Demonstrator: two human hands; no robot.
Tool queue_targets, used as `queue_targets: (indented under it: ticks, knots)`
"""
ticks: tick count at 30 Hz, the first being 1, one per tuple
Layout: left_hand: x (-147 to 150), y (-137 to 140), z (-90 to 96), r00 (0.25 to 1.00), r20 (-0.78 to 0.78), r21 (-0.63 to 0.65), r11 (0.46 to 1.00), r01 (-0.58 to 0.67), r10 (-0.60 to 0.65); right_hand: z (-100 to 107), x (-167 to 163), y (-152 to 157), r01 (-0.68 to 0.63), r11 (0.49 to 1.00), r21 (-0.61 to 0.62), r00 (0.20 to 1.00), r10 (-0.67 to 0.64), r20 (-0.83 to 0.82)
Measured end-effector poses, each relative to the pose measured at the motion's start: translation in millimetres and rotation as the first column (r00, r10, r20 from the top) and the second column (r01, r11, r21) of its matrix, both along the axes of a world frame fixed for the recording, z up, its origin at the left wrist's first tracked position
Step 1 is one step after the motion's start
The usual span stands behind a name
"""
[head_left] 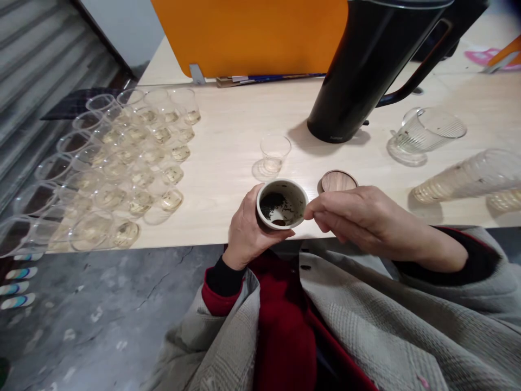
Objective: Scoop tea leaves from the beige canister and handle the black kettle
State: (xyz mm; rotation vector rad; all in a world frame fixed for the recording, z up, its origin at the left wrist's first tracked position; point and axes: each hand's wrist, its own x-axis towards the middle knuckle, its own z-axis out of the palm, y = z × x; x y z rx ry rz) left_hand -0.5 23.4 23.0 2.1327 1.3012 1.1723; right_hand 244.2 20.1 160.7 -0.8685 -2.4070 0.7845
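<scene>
My left hand (248,225) is wrapped round a pale, round jar (303,187) tilted toward me over the table's front edge. Dark dry leaves, like tea (272,205), lie inside it, and a small brown oval shows near its lower wall. My right hand (350,214) is pinched at the jar's right rim; what its fingers hold, if anything, is hidden. Just behind the jar stands one clear plastic cup (275,146). A round wooden lid (338,180) lies on the table beyond my right fingers.
Many clear cups (140,176) with bits of leaf in them fill the table's left side. A tall black kettle (345,81) stands behind, before an orange divider (252,38). To the right are a ribbed glass (431,130) and stacked plastic cups (468,176) lying tilted.
</scene>
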Motion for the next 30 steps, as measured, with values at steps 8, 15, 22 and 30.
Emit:
queue_targets:
  ticks: [8,15,22,30]
  knots:
    - [0.5,1.5,0.7,0.998,0.065,-0.043,0.999,0.017,-0.014,-12.2,8.0,5.1,0.239,0.81,-0.536,0.788,-0.485,-0.38]
    - [1.5,1.4,0.0,0.997,0.08,-0.043,0.999,0.005,-0.002,-27.2,17.4,19.3,0.183,0.726,-0.663,0.656,-0.592,-0.468]
    - [0.6,1.0,-0.3,0.999,0.053,-0.024,1.0,0.005,-0.004,-26.7,11.8,13.4,0.236,0.769,-0.594,0.711,-0.553,-0.433]
    - [-1.9,-0.8,-1.7,0.999,-0.001,0.081,0.996,0.047,-0.047,-12.3,-10.9,-4.7,0.081,0.974,-0.21,0.982,-0.113,-0.148]
